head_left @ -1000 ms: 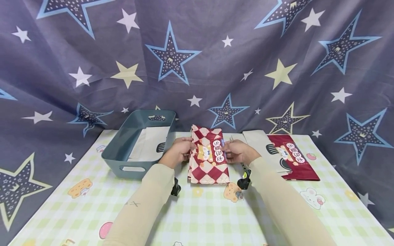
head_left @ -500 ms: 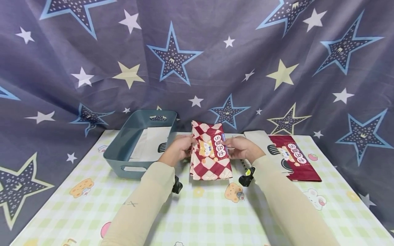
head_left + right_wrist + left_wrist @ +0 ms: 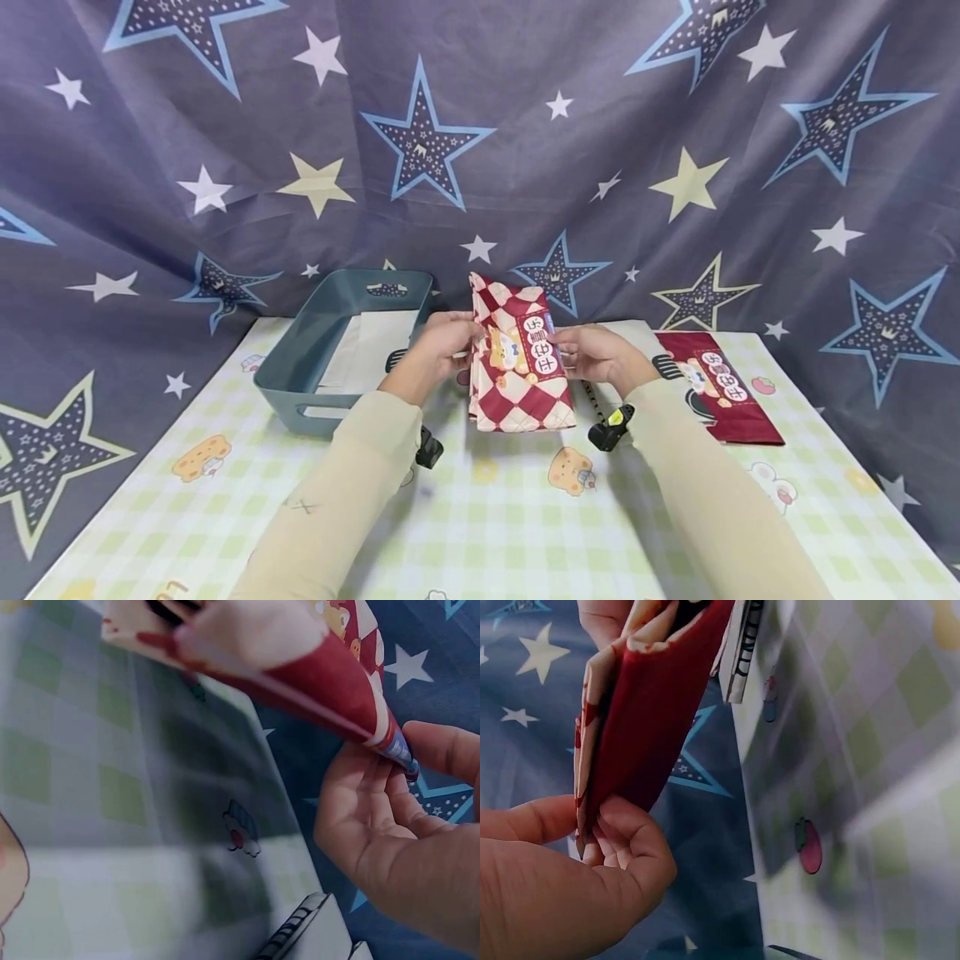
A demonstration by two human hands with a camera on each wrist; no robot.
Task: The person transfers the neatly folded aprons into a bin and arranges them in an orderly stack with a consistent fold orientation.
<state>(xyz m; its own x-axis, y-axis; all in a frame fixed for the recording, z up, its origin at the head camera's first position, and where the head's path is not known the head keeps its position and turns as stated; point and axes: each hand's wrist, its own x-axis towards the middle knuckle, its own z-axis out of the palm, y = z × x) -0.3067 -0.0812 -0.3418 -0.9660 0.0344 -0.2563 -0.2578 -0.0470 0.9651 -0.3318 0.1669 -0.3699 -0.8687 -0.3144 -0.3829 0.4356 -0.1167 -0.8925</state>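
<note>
Folded checkered cloth (image 3: pixel 521 367) is up off the table (image 3: pixel 480 533), between the teal bin (image 3: pixel 285 404) and a second folded cloth (image 3: pixel 738 417), tilted with its far end higher. Its far side is hidden from the head view; both wrist views catch plain dark red there but cut the cloth off at the top. A black patch shows inside the folds (can't tell if it's print or shadow). Layer count unclear, edges overlap.

Fingers: left hand (image 3: pixel 442 342) pinches the left edge, thumb on the front, fingers curled behind. Right hand (image 3: pixel 600 354) pinches the opposite edge the same way. In the head view some fingers of each hand are lost behind the cloth; the wrist views show the grip.

Looks: red and cream diamonds, yellow-orange cartoon animal in the middle, white characters-on-blobs label on red beside it (stylized, can't read it safely). Small blue patch at the right edge, partly under the right fingers. Left side shows stacked fold edges.

Near corner of the bin is covered by the left sleeve (image 3: pixel 367 450). Cream cloth (image 3: pixel 375 350) inside has a black print, mostly hidden. The second folded cloth, cream and dark red, is partly behind the right hand. Both sleeves run out of frame at the bottom.
</note>
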